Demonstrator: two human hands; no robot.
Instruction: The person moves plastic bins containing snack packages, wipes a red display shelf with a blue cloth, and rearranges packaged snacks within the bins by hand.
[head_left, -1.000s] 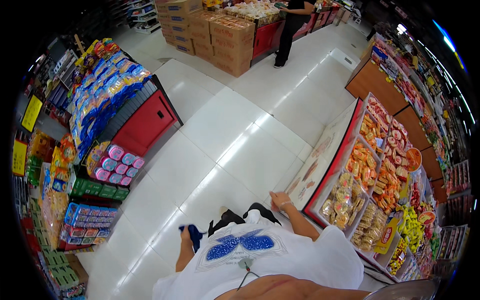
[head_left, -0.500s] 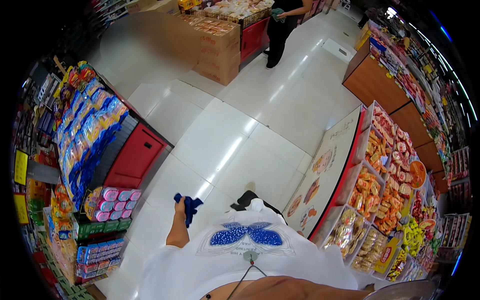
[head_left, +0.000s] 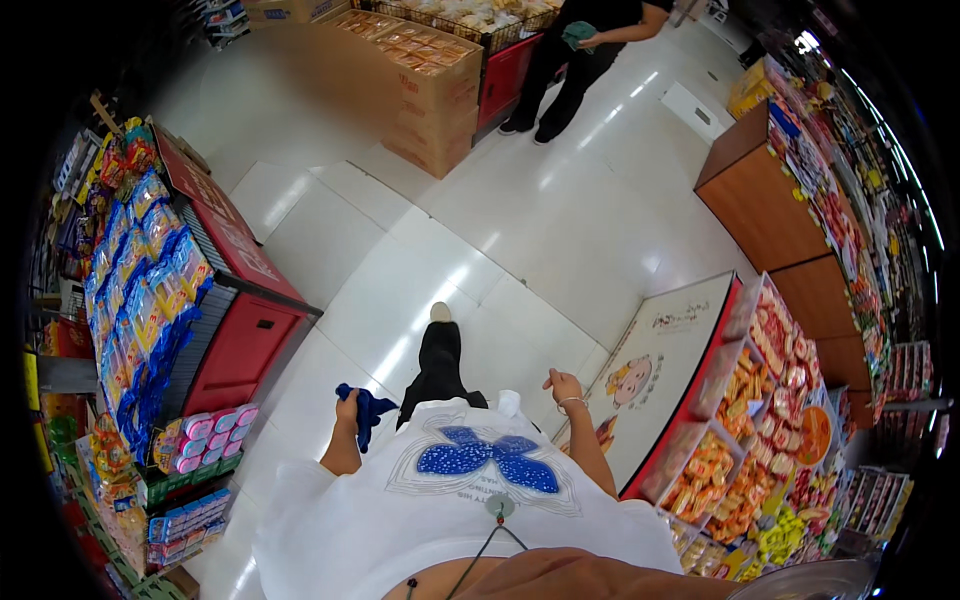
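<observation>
My left hand (head_left: pixel 347 408) is closed around a crumpled dark blue cloth (head_left: pixel 370 415), which hangs out past the fingers over the floor. Swinging free beside my body, my right hand (head_left: pixel 564 386) has its fingers curled in, and nothing shows in it. A light bracelet (head_left: pixel 572 401) circles that wrist. The right hand is nearest the white printed side panel (head_left: pixel 655 345) of a snack stand, apart from it. One of my legs, in black trousers (head_left: pixel 438 365), is stepping forward.
Bins of wrapped snacks (head_left: pixel 745 385) fill the stand at right, with a brown wooden counter (head_left: pixel 760 190) beyond. A red display (head_left: pixel 245 355) with blue snack bags (head_left: pixel 150 300) stands at left. Cardboard boxes (head_left: pixel 440 120) are ahead. A person in black (head_left: pixel 570 70) there holds a green cloth (head_left: pixel 578 36).
I have moved forward along the aisle, and my leg has swung ahead. My right hand has come into view. The blue cloth is still in my left hand. The person ahead has shifted stance.
</observation>
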